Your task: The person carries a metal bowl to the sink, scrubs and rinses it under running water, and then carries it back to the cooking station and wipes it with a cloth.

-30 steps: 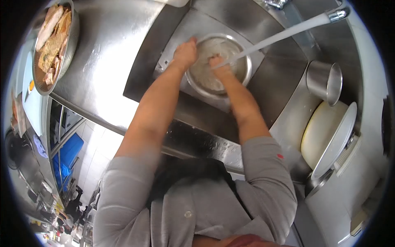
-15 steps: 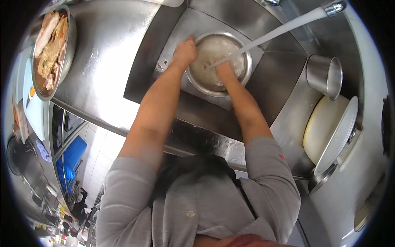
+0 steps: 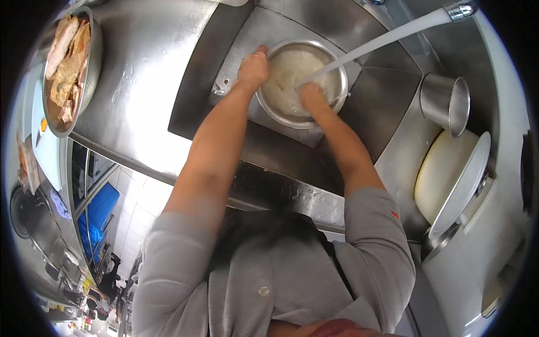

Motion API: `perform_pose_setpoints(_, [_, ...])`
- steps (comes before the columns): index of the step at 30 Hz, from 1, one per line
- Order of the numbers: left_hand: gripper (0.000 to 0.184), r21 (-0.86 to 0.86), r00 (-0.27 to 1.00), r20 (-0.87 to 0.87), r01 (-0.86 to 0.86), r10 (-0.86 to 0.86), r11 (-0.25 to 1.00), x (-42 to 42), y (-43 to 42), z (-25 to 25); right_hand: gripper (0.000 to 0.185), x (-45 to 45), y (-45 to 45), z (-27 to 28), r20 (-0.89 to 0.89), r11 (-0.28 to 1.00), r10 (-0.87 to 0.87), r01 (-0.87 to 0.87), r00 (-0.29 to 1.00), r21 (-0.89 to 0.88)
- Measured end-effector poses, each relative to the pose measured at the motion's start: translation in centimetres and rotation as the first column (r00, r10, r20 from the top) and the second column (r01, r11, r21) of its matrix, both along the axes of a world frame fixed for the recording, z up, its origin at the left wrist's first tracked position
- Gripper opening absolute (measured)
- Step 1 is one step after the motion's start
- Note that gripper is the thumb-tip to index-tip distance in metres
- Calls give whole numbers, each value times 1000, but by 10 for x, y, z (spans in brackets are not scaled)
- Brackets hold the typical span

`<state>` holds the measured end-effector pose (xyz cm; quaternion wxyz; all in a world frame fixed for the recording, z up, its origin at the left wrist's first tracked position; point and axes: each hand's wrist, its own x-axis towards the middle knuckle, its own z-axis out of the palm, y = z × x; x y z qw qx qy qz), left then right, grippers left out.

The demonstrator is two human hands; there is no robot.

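Note:
A round metal bowl [image 3: 287, 123] stands in the steel sink, filled with cloudy whitish water [image 3: 283, 87]. My left hand [image 3: 254, 68] is closed on the bowl's left rim. Inside the bowl, my right hand [image 3: 312, 96] is at the water on the right side; its fingers are partly hidden and blurred, so I cannot tell whether they grip anything. Water runs from the faucet [image 3: 393, 38] into the bowl, close to my right hand. A little water splashes over the right rim.
On the steel counter [image 3: 129, 78] at left stands a perforated metal colander [image 3: 96, 62] holding pieces of meat [image 3: 70, 70]. Right of the sink are a metal pot [image 3: 441, 101] and a large pale basin [image 3: 449, 174] tipped on its side. A blue container [image 3: 101, 210] sits lower left.
My right hand has shifted slightly right and toward the bowl's near side, stirring the water, which looks whiter. My left hand stays on the rim.

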<state>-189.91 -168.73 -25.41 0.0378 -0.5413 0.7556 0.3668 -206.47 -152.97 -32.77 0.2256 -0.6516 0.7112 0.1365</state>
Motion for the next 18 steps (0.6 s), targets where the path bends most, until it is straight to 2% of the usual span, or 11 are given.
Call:
perform_pose_setpoints(1, [37, -16, 1000, 8, -13, 13, 1000, -2, 0, 0, 25, 12, 8, 0, -12, 1000, -11, 11, 1000, -26])
perform_pose_setpoints(3, [38, 12, 1000, 16, -20, 20, 1000, -3, 1, 13, 26, 37, 5, 3, 84, 990, -19, 8, 996, 139])
perform_pose_setpoints(5, [38, 15, 1000, -13, 11, -11, 1000, -5, 1, 16, 33, 71, -18, -2, 170, 924, -320, 267, 932, 275])
perform_pose_setpoints(6, [38, 5, 998, -41, 46, -46, 999, -2, 1, 14, 36, 83, -30, 3, 323, 886, -463, 444, 825, 134])
perform_pose_setpoints(7, [37, -4, 995, -66, 78, -78, 997, 0, 3, 11, 38, 91, -40, 8, 488, 787, -548, 616, 679, 26])
perform_pose_setpoints(9, [39, 17, 993, -52, 110, -109, 994, 0, 1, 13, 38, 75, -85, -54, 659, 417, -720, 895, 218, 159])
perform_pose_setpoints(10, [40, 27, 991, -43, 128, -127, 991, 0, -1, 14, 36, 63, -99, -46, 751, 146, -629, 919, -200, 367])
perform_pose_setpoints(11, [43, 41, 991, -21, 136, -135, 990, 0, -4, 13, 34, 51, -114, -30, 714, -81, -401, 799, -574, 596])
perform_pose_setpoints(14, [49, 74, 989, 19, 145, -147, 987, -2, -3, 13, 31, 43, -124, -16, 671, -165, -136, 685, -729, 710])
perform_pose_setpoints(15, [49, 67, 990, 17, 139, -141, 988, -3, -2, 17, 31, 25, -119, -87, 724, 15, -398, 785, -563, 619])
perform_pose_setpoints(18, [46, 63, 987, 102, 115, -121, 991, -6, 0, 35, 29, 86, -89, -47, 748, 271, -618, 828, -241, 490])
